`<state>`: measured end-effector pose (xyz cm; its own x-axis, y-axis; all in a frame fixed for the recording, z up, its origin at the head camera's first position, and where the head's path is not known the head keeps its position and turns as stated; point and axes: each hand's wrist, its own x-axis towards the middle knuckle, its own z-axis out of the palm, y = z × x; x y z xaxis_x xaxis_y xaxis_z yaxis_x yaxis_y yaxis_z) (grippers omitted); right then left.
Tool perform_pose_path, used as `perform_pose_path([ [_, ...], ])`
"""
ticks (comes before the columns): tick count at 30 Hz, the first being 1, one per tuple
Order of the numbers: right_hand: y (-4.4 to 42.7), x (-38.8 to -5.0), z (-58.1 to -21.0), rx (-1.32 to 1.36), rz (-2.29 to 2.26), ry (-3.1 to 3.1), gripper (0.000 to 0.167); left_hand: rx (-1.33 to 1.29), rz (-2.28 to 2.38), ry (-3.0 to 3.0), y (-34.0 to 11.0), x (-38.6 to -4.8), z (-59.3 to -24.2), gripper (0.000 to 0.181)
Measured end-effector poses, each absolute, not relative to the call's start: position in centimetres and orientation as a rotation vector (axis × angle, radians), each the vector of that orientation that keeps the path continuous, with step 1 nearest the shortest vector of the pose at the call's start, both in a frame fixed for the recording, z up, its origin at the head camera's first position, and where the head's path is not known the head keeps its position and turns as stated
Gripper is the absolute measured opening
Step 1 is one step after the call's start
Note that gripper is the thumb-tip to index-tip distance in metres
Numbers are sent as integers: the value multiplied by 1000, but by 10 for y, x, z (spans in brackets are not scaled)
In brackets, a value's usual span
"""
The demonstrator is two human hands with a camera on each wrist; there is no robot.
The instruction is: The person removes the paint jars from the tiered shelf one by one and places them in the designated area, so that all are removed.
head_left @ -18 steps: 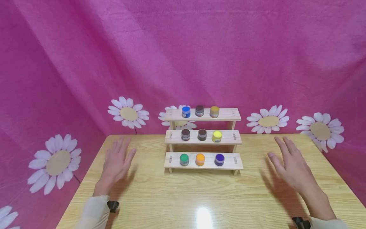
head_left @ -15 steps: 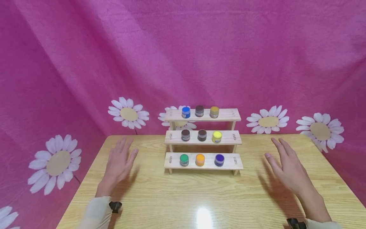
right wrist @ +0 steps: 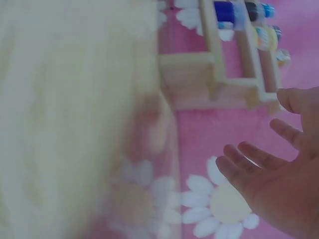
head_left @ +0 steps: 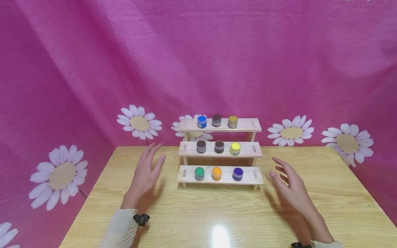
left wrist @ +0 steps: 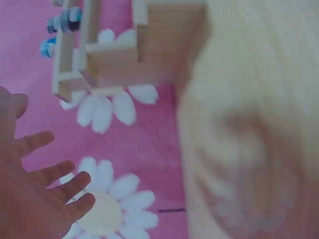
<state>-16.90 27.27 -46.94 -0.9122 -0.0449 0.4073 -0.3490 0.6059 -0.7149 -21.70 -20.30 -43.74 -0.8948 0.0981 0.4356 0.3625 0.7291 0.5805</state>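
Observation:
A three-tier wooden rack (head_left: 183,176) stands at the back of the table, with small paint jars on each tier. The lowest tier bears a green jar (head_left: 200,173), an orange jar (head_left: 216,173) and a purple jar (head_left: 237,174). On the middle tier are two dark brown jars and a yellow jar (head_left: 235,148); on top, a blue jar (head_left: 202,121), a dark jar (head_left: 216,120) and an ochre jar (head_left: 232,121). Left of the rack, my left hand (head_left: 145,175) hovers with spread fingers, holding nothing. My right hand (head_left: 293,191) hovers at the rack's right, fingers loosely bent, touching nothing.
The light wooden table (head_left: 192,213) runs back to a pink cloth (head_left: 217,62) printed with white daisies, which also hangs along both sides. A bright reflection lies on the table's front middle. Dark bands with small devices sit on both wrists.
Both hands have moved inward toward the rack, the left one rightward and the right one leftward. The right fingers have bent a little more. The rack and jars stay put.

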Motion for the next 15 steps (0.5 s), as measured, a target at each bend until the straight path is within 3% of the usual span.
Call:
perform_pose_path([
  [15,247,-171,-496,341,1539,-2486,46,-547,-1119,-2203,-152,-259,-407,38],
])
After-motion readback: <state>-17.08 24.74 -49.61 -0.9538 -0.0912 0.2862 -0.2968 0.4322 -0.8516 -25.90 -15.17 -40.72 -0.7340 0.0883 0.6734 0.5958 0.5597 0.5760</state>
